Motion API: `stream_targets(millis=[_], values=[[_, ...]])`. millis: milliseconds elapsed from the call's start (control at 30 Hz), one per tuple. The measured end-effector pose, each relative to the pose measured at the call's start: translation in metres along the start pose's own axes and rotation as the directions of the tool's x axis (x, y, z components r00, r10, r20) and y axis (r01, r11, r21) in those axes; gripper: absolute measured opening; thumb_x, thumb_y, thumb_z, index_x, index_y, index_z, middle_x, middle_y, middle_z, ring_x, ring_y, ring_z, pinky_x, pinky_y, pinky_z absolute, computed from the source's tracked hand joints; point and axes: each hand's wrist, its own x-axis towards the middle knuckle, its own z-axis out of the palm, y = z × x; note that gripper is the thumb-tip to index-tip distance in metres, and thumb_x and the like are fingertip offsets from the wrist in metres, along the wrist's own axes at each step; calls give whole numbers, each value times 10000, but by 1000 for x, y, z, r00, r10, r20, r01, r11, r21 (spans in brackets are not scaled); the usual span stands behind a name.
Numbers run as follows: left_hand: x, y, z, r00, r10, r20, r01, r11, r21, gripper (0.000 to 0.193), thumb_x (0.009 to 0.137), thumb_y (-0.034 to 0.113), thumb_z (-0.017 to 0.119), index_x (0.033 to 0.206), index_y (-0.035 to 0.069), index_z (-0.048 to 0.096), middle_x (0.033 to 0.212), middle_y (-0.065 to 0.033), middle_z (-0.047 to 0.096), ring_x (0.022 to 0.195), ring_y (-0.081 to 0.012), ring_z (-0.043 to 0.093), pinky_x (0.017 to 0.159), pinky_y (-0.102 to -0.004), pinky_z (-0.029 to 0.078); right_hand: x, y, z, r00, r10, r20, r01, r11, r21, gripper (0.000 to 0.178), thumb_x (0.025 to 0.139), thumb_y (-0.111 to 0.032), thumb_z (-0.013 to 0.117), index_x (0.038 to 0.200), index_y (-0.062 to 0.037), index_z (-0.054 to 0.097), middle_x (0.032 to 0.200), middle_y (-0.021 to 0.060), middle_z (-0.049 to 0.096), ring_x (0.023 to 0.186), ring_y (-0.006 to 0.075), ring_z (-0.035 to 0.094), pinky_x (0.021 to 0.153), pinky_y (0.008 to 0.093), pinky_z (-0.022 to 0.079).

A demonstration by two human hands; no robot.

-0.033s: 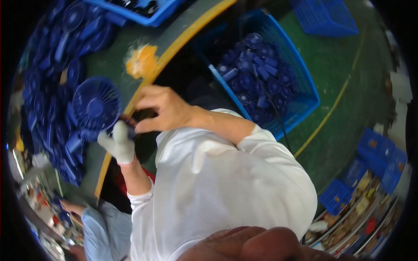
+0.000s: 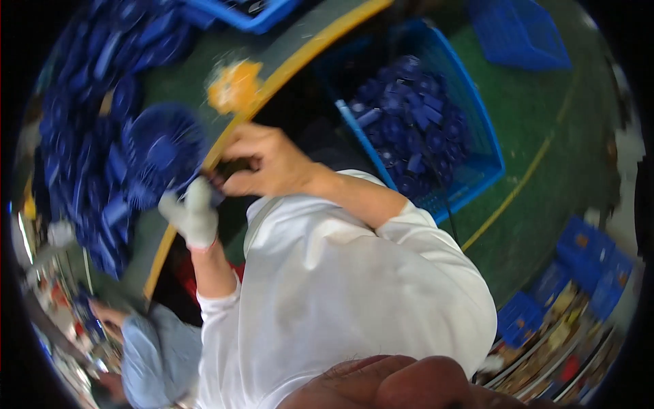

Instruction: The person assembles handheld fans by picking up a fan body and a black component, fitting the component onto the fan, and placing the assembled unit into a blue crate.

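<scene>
A blue handheld fan (image 2: 163,150) with a round slotted cage is at the bench edge, blurred by motion. My left hand (image 2: 194,215), in a whitish glove, is closed around its lower end, which the glove mostly hides. Close by on the right, my bare right hand (image 2: 269,160) has its thumb and fingers bent toward that same end. A small dark thing lies at its fingertips, too smeared to name.
More blue fans (image 2: 82,170) are heaped on the green bench at left. A yellow patch (image 2: 235,87) lies near the yellow bench edge. A blue crate (image 2: 487,123) of blue parts stands at right, another crate (image 2: 521,34) beyond. A person's blue sleeve (image 2: 160,354) is lower left.
The whole view has shifted a little, so bench, crate and fan all sit slightly further right and higher. Relative to the bench, the fan and both hands are in nearly the same place.
</scene>
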Motion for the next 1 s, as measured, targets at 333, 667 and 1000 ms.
stream_targets(millis=[333,667,1000], values=[[-7,-9,36,739,-453,498,620,746,-241,647,1007,522,207,983,3,592,757,-110,626,574,-183,590,572,-284,489,-11,0,-7,732,672,116,-582,528,618,602,945,-536,468,873,43,617,581,87,583,364,131,499,283,258,418],[-12,-23,43,718,-517,466,606,794,-51,617,1012,509,215,906,37,599,669,-61,607,502,-138,574,489,-243,461,-31,-6,-5,793,590,-152,-496,769,403,473,738,-46,670,1179,38,520,975,140,652,478,176,594,327,283,481],[-6,-47,63,618,-383,687,441,892,101,436,902,378,567,1180,44,530,882,-131,659,689,-239,651,649,-319,520,-62,68,-57,904,387,180,-408,658,632,765,729,-577,738,1268,-70,546,1266,221,513,1163,301,529,957,416,471]])
